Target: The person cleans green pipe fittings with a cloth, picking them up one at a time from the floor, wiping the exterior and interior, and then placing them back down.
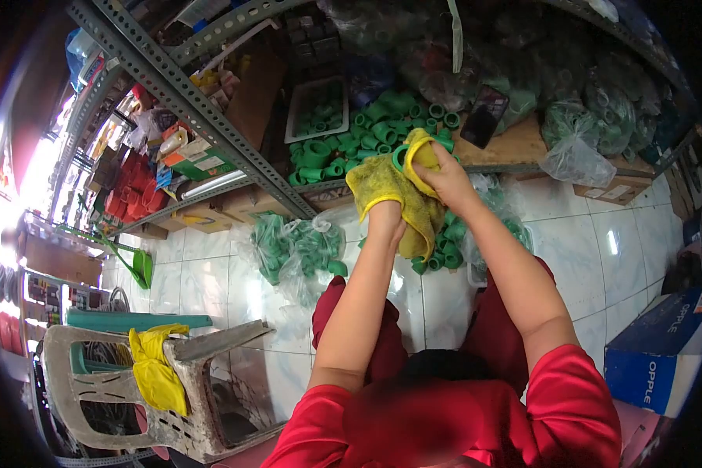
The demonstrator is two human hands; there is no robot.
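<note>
A yellow-edged cloth (390, 187) is bunched between my hands, in front of the shelf. My right hand (442, 178) is closed on its upper right part, with the fingers curled into the fabric. Held within the folds is a green pipe fitting (399, 158), of which only a rim shows. My left hand (388, 216) goes under the cloth, so its fingers are hidden. Just behind the cloth, a heap of green pipe fittings (378, 129) covers the shelf. More green fittings (446, 253) lie below it near the floor.
A white tray (292, 129) with fittings and a phone (483, 115) are on the shelf. Bags of fittings (300, 246) sit on the tiled floor. A worn plastic chair (171, 433) bearing a yellow cloth (157, 366) stands left; a blue box (639, 378) is at right.
</note>
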